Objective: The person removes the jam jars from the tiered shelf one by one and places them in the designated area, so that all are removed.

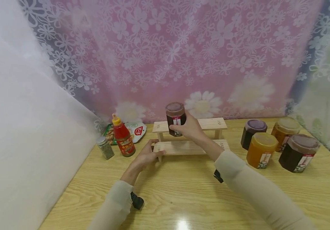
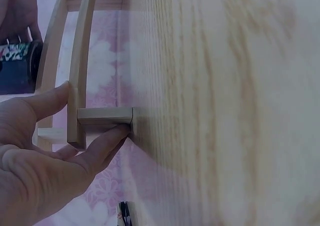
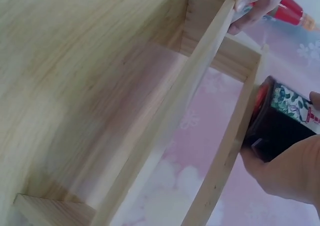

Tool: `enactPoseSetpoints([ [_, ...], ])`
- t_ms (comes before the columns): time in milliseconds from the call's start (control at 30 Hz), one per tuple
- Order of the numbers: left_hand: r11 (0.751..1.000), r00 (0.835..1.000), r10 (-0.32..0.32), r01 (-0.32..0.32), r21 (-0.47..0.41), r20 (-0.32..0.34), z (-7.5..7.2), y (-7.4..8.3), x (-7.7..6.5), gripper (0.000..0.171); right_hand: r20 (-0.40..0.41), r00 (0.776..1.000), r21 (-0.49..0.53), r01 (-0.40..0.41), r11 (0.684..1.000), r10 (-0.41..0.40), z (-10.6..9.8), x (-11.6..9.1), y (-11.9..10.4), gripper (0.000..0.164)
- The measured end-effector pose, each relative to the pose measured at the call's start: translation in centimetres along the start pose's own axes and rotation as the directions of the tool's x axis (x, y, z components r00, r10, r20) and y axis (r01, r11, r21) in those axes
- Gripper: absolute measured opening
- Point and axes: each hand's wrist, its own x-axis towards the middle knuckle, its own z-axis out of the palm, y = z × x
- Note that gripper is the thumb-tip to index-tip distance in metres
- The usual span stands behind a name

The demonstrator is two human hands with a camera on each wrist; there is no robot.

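Observation:
A two-step wooden shelf stands on the table. My left hand grips the left end of its lower step, and in the left wrist view the thumb lies on the board while a finger touches the short leg. My right hand holds a dark jar with a brownish lid and a red-and-white label, upright at the left part of the upper step. In the right wrist view the jar's base is close to the upper board; whether they touch, I cannot tell.
Several jars stand at the right: a purple-lidded one, a yellow-orange one, an amber one and a dark one. Left of the shelf are a red sauce bottle, a spice shaker and packets. A floral curtain hangs behind.

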Motion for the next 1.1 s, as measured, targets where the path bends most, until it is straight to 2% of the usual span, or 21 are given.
enactPoseSetpoints([
  [233, 1.0, 1.0, 0.012, -0.011, -0.024, 0.018, 0.2, -0.1, -0.1, 0.072, -0.028, 0.999, 0.007, -0.04, 0.999, 0.04, -1.4, -2.0, 0.1, 0.075],
  [400, 1.0, 1.0, 0.009, -0.009, -0.03, 0.024, 0.2, -0.1, -0.1, 0.071, -0.049, 0.998, -0.006, -0.048, 0.999, 0.048, -2.5, -4.5, 0.6, 0.076],
  [567, 0.999, 1.0, 0.011, -0.01, -0.044, 0.02, 0.0, 0.0, -0.2, 0.069, -0.035, 0.998, -0.01, -0.061, 0.998, 0.061, -3.8, -7.1, 1.5, 0.075],
  [867, 1.0, 1.0, 0.011, -0.011, 0.003, 0.015, 0.1, 0.1, -0.4, 0.071, -0.029, 0.991, -0.047, -0.131, 0.99, 0.13, -7.0, -10.9, 3.2, 0.087],
  [1100, 1.0, 0.999, 0.021, -0.021, 0.002, 0.024, 0.1, 0.3, -0.4, 0.071, 0.0, 0.99, -0.082, -0.144, 0.986, 0.144, -9.8, -13.1, 4.8, 0.101],
])
